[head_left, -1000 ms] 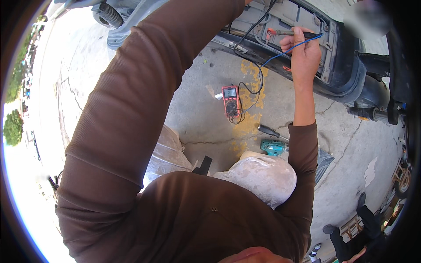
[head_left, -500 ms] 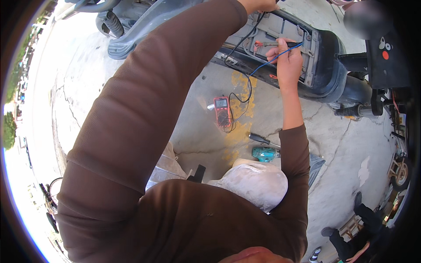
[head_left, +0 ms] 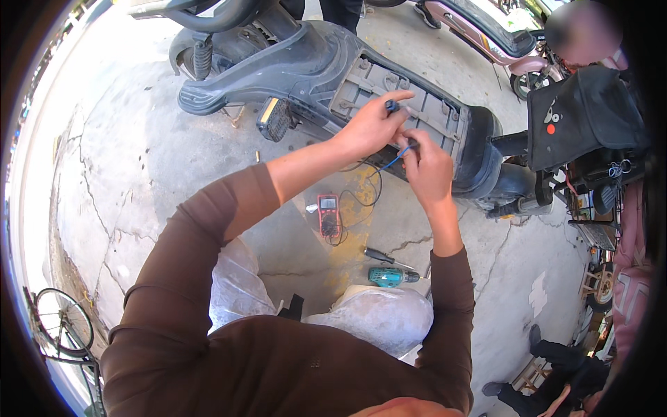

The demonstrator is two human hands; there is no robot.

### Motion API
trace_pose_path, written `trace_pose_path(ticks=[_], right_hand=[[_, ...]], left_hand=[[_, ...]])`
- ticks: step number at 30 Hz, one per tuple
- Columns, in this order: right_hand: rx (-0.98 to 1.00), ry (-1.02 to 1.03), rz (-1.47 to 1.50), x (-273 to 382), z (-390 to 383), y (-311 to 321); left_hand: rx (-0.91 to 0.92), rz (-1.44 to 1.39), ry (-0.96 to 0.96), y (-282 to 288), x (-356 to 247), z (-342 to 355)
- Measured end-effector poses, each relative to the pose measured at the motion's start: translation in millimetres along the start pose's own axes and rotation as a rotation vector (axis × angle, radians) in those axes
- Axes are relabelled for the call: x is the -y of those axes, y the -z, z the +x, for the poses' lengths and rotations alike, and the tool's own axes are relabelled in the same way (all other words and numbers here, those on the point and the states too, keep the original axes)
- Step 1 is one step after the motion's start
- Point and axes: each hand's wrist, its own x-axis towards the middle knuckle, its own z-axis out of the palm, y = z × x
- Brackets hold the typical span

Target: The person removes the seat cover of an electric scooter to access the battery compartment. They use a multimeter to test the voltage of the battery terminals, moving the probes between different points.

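Both my hands meet over the open battery bay [head_left: 361, 92] of a dark grey electric scooter [head_left: 316, 59]. My left hand [head_left: 372, 126] is closed around a small piece with a round black end [head_left: 392, 106]; its kind is unclear. Close beside it, my right hand [head_left: 429, 170] pinches a blue wire [head_left: 397, 160] near a dark tip, and the fingertips of both hands almost touch. A thin black lead [head_left: 379, 182] loops down from the hands toward a red multimeter [head_left: 328, 217] lying on the concrete.
A screwdriver [head_left: 385, 257] and a teal cordless drill [head_left: 389, 277] lie by my knee. A scooter pedal-like block [head_left: 274, 119] juts from the scooter's near side. A black bag [head_left: 573, 121] hangs at the right. Another person's legs [head_left: 556, 354] show at the lower right; a pink scooter [head_left: 479, 28] stands behind.
My left hand has come back from the far edge of the view to my right hand over the battery bay. The red-ended probe seen earlier by my right hand no longer shows clearly.
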Motion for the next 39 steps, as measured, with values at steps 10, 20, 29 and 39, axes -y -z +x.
trace_pose_path(ticks=[10, 20, 29, 39], right_hand=[[0.682, 0.377, -0.115, 101, 34, 44], [0.168, 0.724, 0.187, 187, 16, 113], [0.091, 0.702, 0.389, 170, -30, 105], [-0.069, 0.669, 0.501, 151, -28, 113]], left_hand=[[0.072, -0.572, 0.507, 18, -2, -95], [-0.020, -0.372, 0.675, 22, 13, -125], [-0.120, -0.398, 0.734, 39, 51, -139], [-0.030, -0.401, 0.723, 23, 67, -127]])
